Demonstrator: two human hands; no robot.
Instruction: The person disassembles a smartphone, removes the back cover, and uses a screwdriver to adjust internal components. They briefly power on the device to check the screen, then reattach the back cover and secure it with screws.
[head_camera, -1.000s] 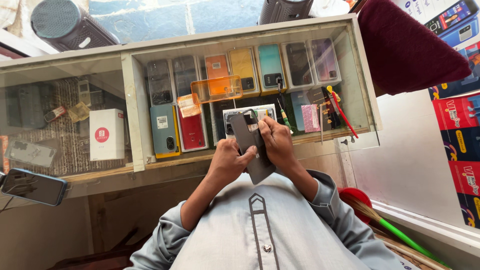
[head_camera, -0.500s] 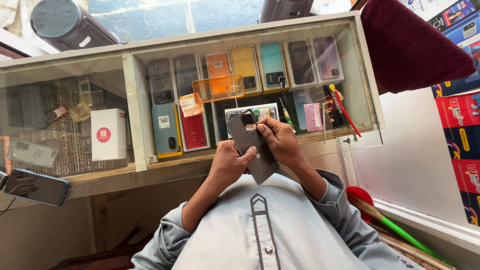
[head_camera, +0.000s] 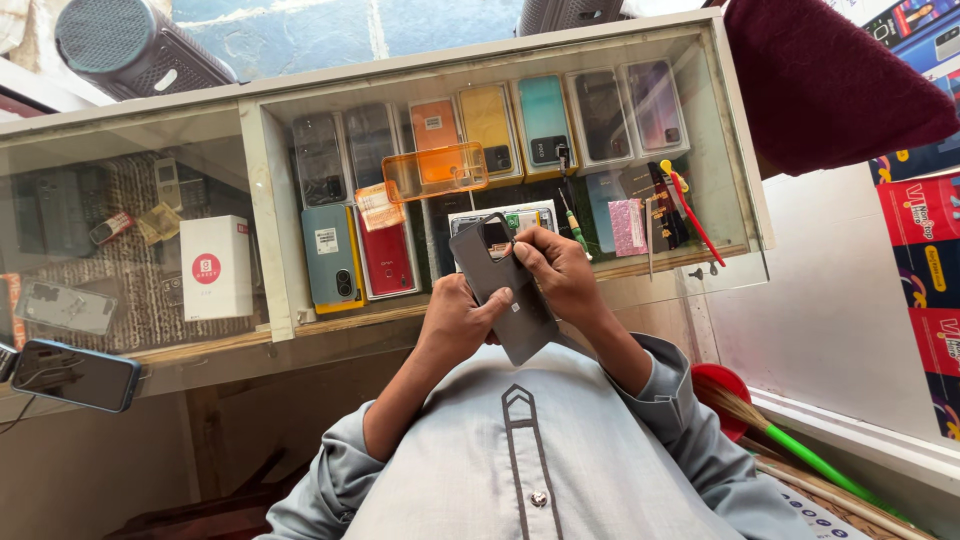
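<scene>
Centre frame: your left hand (head_camera: 455, 320) and right hand (head_camera: 555, 270), each grip closed on grey phone back cover (head_camera: 505, 290), above glass display desk (head_camera: 480, 70).

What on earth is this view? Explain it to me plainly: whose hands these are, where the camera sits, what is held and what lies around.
The camera sits on a person's head and looks down, so the grey shirt is the wearer's own. Both hands grip a dark grey phone back cover: the left hand from below, the right hand at its upper edge. Beyond them stands a glass display counter holding phones and cases, a white box and an orange clear case. A dark phone lies at the left.
</scene>
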